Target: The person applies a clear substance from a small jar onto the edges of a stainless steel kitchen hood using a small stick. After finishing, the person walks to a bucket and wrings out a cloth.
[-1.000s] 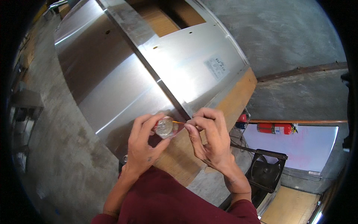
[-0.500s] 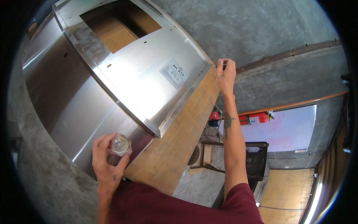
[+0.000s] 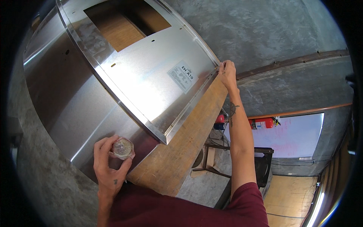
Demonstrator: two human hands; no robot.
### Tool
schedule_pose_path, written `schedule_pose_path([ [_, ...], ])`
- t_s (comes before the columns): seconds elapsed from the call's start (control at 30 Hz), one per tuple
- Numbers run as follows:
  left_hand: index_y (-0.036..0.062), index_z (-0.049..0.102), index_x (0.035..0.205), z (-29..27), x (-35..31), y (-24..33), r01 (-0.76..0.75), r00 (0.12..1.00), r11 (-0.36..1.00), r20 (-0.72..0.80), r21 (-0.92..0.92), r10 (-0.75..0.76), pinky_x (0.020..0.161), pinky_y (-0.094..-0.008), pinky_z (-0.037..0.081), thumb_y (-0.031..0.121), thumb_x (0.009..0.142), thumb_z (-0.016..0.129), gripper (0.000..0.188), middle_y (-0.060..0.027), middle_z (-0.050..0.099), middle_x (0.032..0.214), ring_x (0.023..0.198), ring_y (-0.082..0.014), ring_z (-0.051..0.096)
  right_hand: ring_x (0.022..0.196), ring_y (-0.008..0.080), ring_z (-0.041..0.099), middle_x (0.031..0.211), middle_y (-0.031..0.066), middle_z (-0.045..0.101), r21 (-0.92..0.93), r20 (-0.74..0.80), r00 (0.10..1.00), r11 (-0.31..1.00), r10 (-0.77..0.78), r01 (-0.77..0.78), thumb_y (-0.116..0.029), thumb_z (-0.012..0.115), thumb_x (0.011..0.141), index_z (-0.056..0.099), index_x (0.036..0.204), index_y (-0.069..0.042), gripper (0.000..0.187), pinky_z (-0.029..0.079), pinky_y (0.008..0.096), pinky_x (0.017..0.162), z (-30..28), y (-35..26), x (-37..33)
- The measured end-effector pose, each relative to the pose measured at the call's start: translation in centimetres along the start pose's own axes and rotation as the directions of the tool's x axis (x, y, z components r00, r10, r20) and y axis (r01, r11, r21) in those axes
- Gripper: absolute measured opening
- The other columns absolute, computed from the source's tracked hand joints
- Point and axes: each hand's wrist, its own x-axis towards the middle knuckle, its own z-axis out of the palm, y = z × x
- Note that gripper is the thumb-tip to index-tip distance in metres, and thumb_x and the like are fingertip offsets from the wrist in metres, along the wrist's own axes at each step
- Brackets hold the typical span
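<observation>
A large stainless-steel housing [image 3: 147, 75] with a rectangular opening and a printed label [image 3: 182, 77] lies in front of me on a wooden table. My left hand [image 3: 107, 166] is closed around a small clear jar [image 3: 123, 148], its round top facing up, beside the housing's near side wall. Stretched far forward, my right hand [image 3: 228, 75] has its fingertips pinched together at the far right corner of the housing's raised rim [image 3: 194, 100]. Whatever sits between those fingertips is too small or too hidden to make out.
The bare wooden tabletop [image 3: 189, 128] runs along the housing's right side. Beyond it are a dark chair [image 3: 261, 162], a red fire extinguisher [image 3: 263, 123] and a whiteboard [image 3: 302, 136] by a grey concrete wall [image 3: 272, 34].
My right hand has come down and in against the rim's corner, its fingers drawn closer together. The left hand keeps its hold on the jar, and the view has shifted slightly.
</observation>
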Motion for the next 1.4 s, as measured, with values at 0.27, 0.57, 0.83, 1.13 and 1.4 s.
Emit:
schedule_pose_path([
  [0.27, 0.0066, 0.067, 0.150, 0.2, 0.1, 0.0, -0.022, 1.000, 0.999, 0.003, 0.030, 0.022, 0.092, -0.0406, 0.061, 0.006, 0.088, 0.094, 0.068, -0.0149, 0.068, 0.140, 0.125, -0.0278, 0.073, 0.107, 0.0549, 0.067, 0.118, 0.0344, 0.066, -0.011, 0.023, 0.999, 0.999, 0.030, -0.030, -0.014, 0.065, 0.112, 0.064, 0.116, 0.007, 0.022, 0.056, 0.0598, 0.095, 0.2, 0.3, -0.2],
  [0.57, 0.0069, 0.066, 0.151, 0.2, 0.0, -0.2, -0.021, 1.000, 0.999, 0.024, 0.036, 0.020, 0.093, -0.0409, 0.062, 0.008, 0.089, 0.094, 0.068, -0.0149, 0.068, 0.141, 0.125, -0.0283, 0.073, 0.105, 0.0553, 0.067, 0.117, 0.0336, 0.065, -0.016, 0.022, 1.000, 1.000, 0.009, -0.009, -0.014, 0.065, 0.112, 0.063, 0.115, 0.005, 0.020, 0.055, 0.0602, 0.093, 0.4, 0.9, -0.3],
  [0.83, 0.0028, 0.071, 0.144, 0.6, 0.1, -0.2, -0.014, 1.000, 1.000, -0.020, 0.015, 0.014, 0.091, -0.0393, 0.059, 0.002, 0.081, 0.097, 0.068, -0.0171, 0.067, 0.135, 0.118, -0.0284, 0.071, 0.105, 0.0567, 0.067, 0.115, 0.0341, 0.065, -0.040, 0.001, 1.000, 0.999, -0.015, 0.015, -0.013, 0.066, 0.112, 0.063, 0.113, 0.005, 0.019, 0.055, 0.0616, 0.092, 0.5, 0.7, -0.4],
  [1.13, 0.0033, 0.070, 0.145, 0.5, -0.1, -0.1, -0.010, 1.000, 1.000, -0.026, 0.002, 0.010, 0.091, -0.0396, 0.060, 0.001, 0.080, 0.097, 0.070, -0.0174, 0.067, 0.135, 0.118, -0.0285, 0.071, 0.107, 0.0502, 0.067, 0.112, 0.0304, 0.070, -0.017, -0.003, 1.000, 0.999, 0.031, -0.031, -0.012, 0.068, 0.110, 0.069, 0.114, 0.006, 0.019, 0.054, 0.0567, 0.094, 0.6, 0.7, -0.3],
  [1.4, 0.0033, 0.070, 0.145, 0.2, -0.1, 0.1, -0.016, 1.000, 1.000, -0.026, 0.026, 0.016, 0.090, -0.0398, 0.060, 0.003, 0.082, 0.096, 0.069, -0.0175, 0.067, 0.135, 0.117, -0.0287, 0.072, 0.104, 0.0552, 0.067, 0.114, 0.0340, 0.065, -0.008, 0.026, 1.000, 1.000, 0.009, -0.009, -0.013, 0.066, 0.112, 0.064, 0.111, 0.006, 0.020, 0.055, 0.0601, 0.093, 0.5, 0.4, -0.3],
])
